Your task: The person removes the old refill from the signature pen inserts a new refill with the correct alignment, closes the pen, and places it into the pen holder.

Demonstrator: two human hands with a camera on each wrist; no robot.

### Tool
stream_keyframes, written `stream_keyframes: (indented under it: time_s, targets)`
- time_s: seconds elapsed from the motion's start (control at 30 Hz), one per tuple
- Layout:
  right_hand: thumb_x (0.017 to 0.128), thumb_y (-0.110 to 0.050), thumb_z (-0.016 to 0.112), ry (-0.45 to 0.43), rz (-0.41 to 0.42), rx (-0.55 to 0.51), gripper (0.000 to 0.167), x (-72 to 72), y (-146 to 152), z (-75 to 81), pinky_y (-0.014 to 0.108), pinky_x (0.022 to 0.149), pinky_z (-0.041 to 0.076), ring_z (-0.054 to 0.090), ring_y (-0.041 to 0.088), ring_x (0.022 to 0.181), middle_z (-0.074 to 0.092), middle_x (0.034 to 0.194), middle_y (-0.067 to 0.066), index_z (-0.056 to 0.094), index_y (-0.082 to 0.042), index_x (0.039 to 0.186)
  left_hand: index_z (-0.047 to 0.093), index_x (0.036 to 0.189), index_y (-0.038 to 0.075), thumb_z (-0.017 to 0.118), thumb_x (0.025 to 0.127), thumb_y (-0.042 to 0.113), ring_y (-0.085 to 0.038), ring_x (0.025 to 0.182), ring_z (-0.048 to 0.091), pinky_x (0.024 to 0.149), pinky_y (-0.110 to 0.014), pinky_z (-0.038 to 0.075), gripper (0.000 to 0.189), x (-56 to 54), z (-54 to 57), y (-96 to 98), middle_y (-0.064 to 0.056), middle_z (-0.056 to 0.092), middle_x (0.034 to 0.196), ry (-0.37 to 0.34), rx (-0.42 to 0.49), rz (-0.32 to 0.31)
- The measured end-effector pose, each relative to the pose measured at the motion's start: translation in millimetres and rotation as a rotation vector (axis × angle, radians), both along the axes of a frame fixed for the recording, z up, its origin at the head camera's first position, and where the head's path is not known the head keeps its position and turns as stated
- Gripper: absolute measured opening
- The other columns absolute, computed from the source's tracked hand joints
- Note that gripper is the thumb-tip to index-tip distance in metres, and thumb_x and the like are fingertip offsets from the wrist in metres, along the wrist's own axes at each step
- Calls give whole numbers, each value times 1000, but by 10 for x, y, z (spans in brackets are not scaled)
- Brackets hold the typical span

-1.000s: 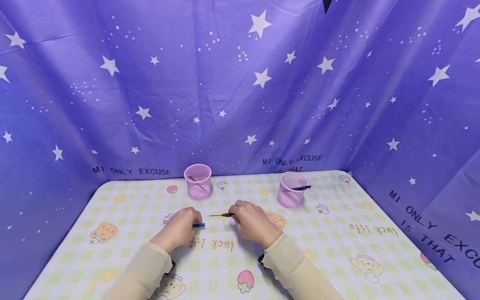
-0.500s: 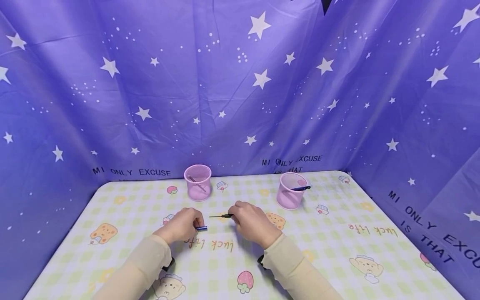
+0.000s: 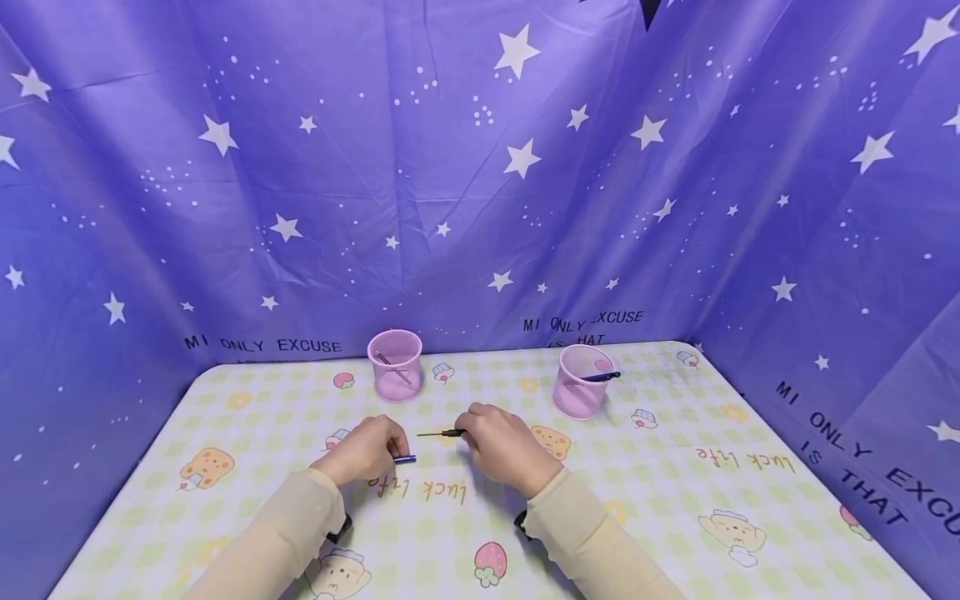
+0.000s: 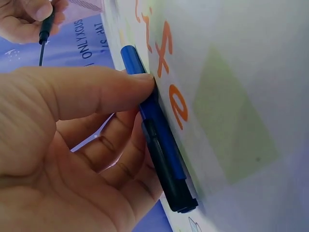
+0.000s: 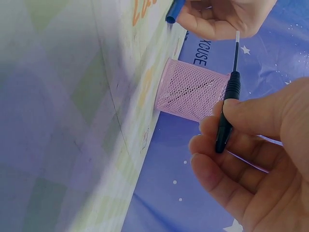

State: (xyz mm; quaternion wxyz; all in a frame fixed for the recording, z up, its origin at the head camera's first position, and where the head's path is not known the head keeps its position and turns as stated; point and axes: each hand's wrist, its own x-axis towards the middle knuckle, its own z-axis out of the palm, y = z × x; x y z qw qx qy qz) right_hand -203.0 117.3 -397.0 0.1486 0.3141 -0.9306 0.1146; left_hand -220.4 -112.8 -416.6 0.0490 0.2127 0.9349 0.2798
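My left hand (image 3: 365, 450) pinches a blue pen barrel (image 4: 162, 133) low, close over the tablecloth. A black clip end shows on the barrel in the left wrist view, and its other end points toward the right hand. Between thumb and fingers, my right hand (image 3: 504, 442) holds the black grip section of a pen (image 5: 232, 87). A thin refill (image 3: 429, 434) sticks out of that section toward the left hand. The two pen parts are apart, with the refill slightly farther back than the barrel.
Behind the hands stand two pink mesh pen cups. Thin dark sticks show inside the left cup (image 3: 396, 383). In the right cup (image 3: 577, 402), dark blue pen pieces (image 3: 602, 377) lean over the rim. A starry purple curtain (image 3: 450, 167) hangs behind the checked tablecloth (image 3: 645, 500).
The left hand has shifted slightly right and toward the person, lowering the blue barrel a little in view. The right hand has barely moved.
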Motion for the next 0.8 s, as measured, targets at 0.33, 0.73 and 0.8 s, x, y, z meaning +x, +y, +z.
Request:
stream_keyframes:
  time_s: [0.33,0.73,0.8]
  targets:
    - [85,-8,67,5,4,8,12,3,-8,-21,32,71,53,62,14,81,60,84,-4,70,-14,95,67,71,12,60,61,-19,-11,64,51,63,-28,47,33,-5,4,-14,4,58,66,9,16,-28]
    - [86,-8,66,9,5,18,13,11,-20,-34,31,72,53,62,14,82,60,85,-5,70,-15,96,67,72,11,63,62,-18,-11,64,52,62,-27,47,30,4,3,-18,3,59,67,3,20,-28]
    - [85,-8,66,11,6,17,13,12,-24,-34,31,71,53,62,14,82,60,85,-5,70,-15,95,67,74,11,63,62,-18,-11,65,52,63,-28,48,31,6,5,-13,3,59,68,-6,13,-15]
